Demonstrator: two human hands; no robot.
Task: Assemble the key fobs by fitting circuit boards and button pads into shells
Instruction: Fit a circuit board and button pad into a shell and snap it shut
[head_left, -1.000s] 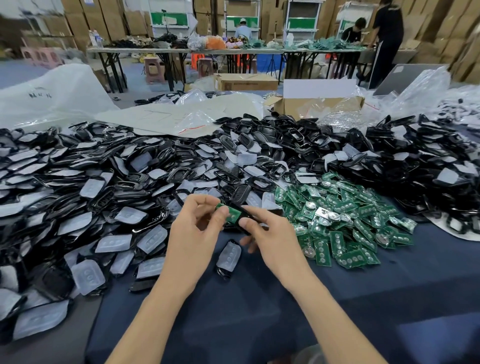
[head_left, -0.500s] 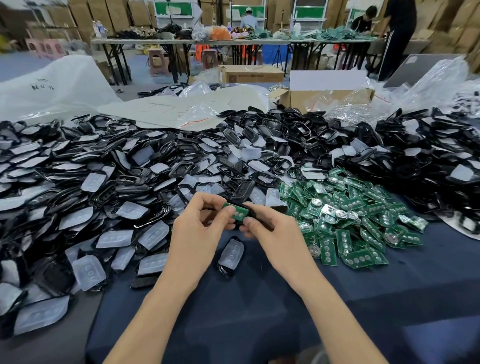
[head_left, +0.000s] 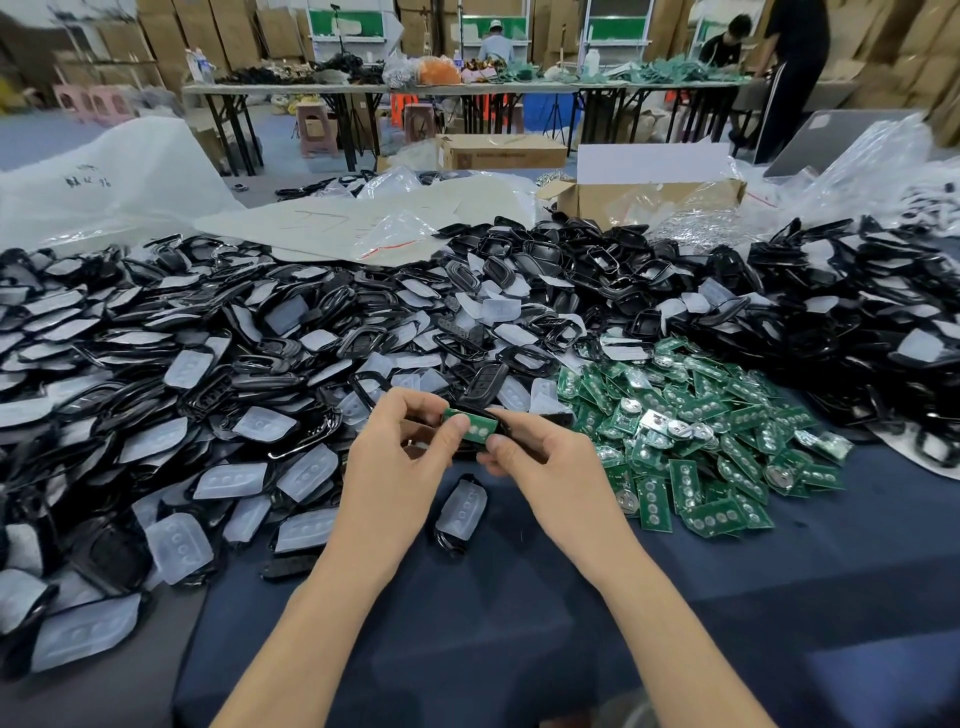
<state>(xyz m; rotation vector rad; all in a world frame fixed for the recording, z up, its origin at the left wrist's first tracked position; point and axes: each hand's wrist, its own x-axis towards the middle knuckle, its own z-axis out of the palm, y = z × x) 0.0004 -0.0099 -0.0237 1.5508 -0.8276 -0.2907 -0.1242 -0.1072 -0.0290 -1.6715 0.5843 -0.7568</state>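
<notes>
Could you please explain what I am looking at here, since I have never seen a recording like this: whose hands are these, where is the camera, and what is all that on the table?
There is no machine here. The camera sits on a person's head and looks forward and down, so the two bare arms reaching in from the bottom are that person's own. The left hand and right hand together pinch a small green circuit board against a black shell, held above the table, which has a dark blue cover. Just below the hands lies one shell with a pale button pad in it. To the left and behind spreads a big heap of black shells and pale pads. To the right is a pile of green circuit boards. Further back stand a cardboard box and plastic bags, with other people working at far tables.
</notes>
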